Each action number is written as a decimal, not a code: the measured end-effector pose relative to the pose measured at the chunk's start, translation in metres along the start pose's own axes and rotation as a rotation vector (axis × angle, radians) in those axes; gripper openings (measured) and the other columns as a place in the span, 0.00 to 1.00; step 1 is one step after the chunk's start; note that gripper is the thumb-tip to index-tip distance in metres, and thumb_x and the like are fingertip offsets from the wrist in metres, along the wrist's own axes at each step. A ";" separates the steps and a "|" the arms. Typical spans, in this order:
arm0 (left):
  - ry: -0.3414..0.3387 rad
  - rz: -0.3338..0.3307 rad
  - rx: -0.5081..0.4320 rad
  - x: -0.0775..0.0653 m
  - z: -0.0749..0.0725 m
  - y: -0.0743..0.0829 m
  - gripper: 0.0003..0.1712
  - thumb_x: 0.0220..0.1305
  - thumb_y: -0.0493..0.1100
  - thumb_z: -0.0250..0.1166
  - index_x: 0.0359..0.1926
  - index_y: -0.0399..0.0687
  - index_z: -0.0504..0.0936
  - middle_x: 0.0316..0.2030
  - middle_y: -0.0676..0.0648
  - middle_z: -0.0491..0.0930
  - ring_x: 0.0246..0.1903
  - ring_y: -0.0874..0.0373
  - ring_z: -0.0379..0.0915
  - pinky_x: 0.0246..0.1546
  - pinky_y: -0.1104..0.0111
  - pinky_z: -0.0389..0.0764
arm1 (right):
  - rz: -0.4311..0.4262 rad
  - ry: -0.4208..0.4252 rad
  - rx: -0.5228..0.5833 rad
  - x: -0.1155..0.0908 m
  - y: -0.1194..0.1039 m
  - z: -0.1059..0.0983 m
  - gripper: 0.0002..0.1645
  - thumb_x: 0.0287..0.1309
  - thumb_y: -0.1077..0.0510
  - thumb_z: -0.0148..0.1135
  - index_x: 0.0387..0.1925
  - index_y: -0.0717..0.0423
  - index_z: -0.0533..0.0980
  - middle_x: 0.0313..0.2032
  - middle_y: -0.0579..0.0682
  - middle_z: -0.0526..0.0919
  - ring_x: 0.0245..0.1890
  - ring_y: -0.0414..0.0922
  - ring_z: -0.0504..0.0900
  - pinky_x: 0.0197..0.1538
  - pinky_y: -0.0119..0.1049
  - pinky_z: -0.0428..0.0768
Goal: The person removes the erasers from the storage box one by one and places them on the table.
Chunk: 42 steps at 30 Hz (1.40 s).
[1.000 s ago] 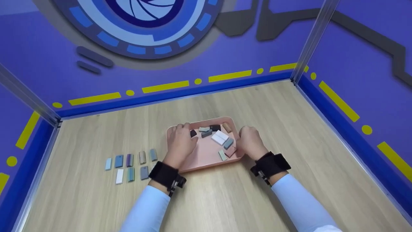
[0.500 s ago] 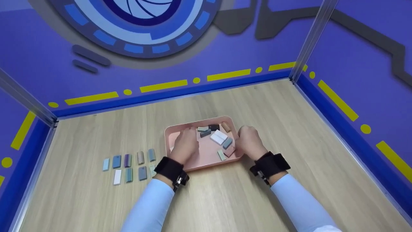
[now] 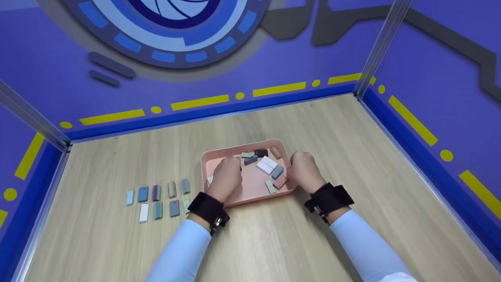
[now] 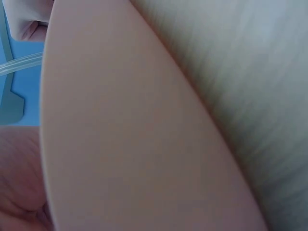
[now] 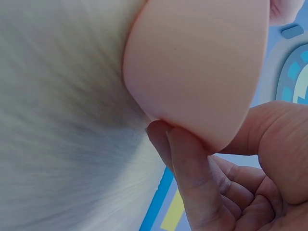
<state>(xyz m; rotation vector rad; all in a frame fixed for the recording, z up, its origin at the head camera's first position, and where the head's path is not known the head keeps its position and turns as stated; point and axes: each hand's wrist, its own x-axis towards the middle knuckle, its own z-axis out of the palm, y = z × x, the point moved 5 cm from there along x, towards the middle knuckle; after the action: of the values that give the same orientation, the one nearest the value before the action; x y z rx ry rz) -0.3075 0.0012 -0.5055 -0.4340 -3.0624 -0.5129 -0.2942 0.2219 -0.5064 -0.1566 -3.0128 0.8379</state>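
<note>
A shallow pink tray (image 3: 250, 192) sits on the table with several small rectangular blocks in it. My right hand (image 3: 305, 170) grips its right end; in the right wrist view the thumb goes over the rim and the fingers (image 5: 190, 178) press the outer wall. Inside the left part of the tray my left hand (image 3: 226, 176) is curled, with the dark edge of a black block (image 3: 240, 168) showing at its finger side. The fingertips are hidden from the head view, and the tray wall (image 4: 130, 120) fills most of the left wrist view. White blocks (image 3: 267, 165) lie right of centre.
Left of the tray, small blocks stand in two rows on the wooden table (image 3: 266, 243), among them a blue one (image 3: 143, 194) and a white one (image 3: 144, 212). Purple-blue walls (image 3: 219, 86) enclose the table at the back and sides.
My left hand has gone from spread fingers at the tray's left side to a curled pose a little further right, over the black block. The right hand keeps its hold on the tray.
</note>
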 end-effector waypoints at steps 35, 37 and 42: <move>0.235 -0.275 -0.296 -0.077 -0.081 -0.110 0.18 0.60 0.41 0.61 0.52 0.45 0.78 0.48 0.41 0.79 0.47 0.49 0.77 0.44 0.56 0.78 | 0.006 -0.017 -0.025 0.000 -0.002 0.002 0.10 0.44 0.67 0.58 0.13 0.55 0.71 0.18 0.47 0.68 0.18 0.44 0.63 0.18 0.35 0.59; 0.253 -0.297 -0.300 -0.085 -0.088 -0.124 0.18 0.60 0.40 0.60 0.53 0.43 0.78 0.47 0.40 0.80 0.44 0.48 0.78 0.41 0.57 0.79 | 0.009 -0.022 -0.021 0.000 -0.002 0.001 0.10 0.44 0.67 0.57 0.14 0.55 0.71 0.18 0.47 0.68 0.18 0.44 0.63 0.18 0.35 0.59; 0.276 -0.365 -0.277 -0.102 -0.105 -0.156 0.19 0.60 0.39 0.60 0.52 0.40 0.77 0.45 0.38 0.80 0.41 0.46 0.79 0.38 0.57 0.79 | 0.004 -0.021 -0.018 0.002 0.000 0.000 0.10 0.44 0.67 0.57 0.13 0.55 0.71 0.18 0.48 0.68 0.19 0.44 0.64 0.19 0.35 0.60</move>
<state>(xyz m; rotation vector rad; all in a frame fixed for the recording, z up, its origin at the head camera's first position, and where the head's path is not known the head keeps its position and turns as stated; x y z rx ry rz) -0.2558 -0.2013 -0.4609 0.1918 -2.8116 -0.9251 -0.2957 0.2221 -0.5069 -0.1547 -3.0407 0.8180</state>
